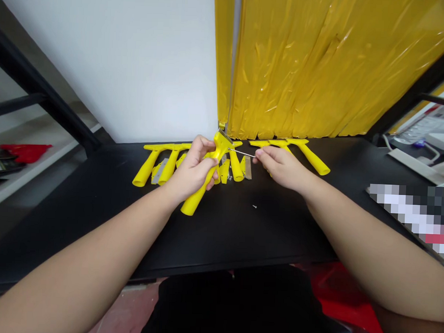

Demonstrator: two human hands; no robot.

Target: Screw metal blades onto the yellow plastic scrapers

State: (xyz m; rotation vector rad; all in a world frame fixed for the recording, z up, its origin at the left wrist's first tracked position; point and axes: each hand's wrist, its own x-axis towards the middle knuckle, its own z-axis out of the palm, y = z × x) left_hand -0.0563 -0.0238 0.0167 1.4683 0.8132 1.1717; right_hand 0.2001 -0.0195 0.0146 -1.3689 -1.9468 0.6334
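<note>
My left hand (193, 169) is closed around the handle of a yellow scraper (195, 200), which it holds tilted above the black table. The scraper's wide head points up and away from me, with a metal edge along it. Pinched in the fingers of my right hand (283, 168) is a screwdriver (243, 153); its thin metal shaft reaches left and its tip meets the scraper head. My fingers hide the screwdriver's handle. Behind my hands lie more yellow scraper handles (145, 169), yellow plates (224, 171) and a metal blade (248, 168).
A small screw (254, 206) lies on the black table (248, 236) in front of my hands. Another yellow scraper handle (315, 160) rests at the right rear. A white panel (138, 60) and yellow plastic sheeting (303, 67) stand behind. Black frame bars (58, 112) flank the table.
</note>
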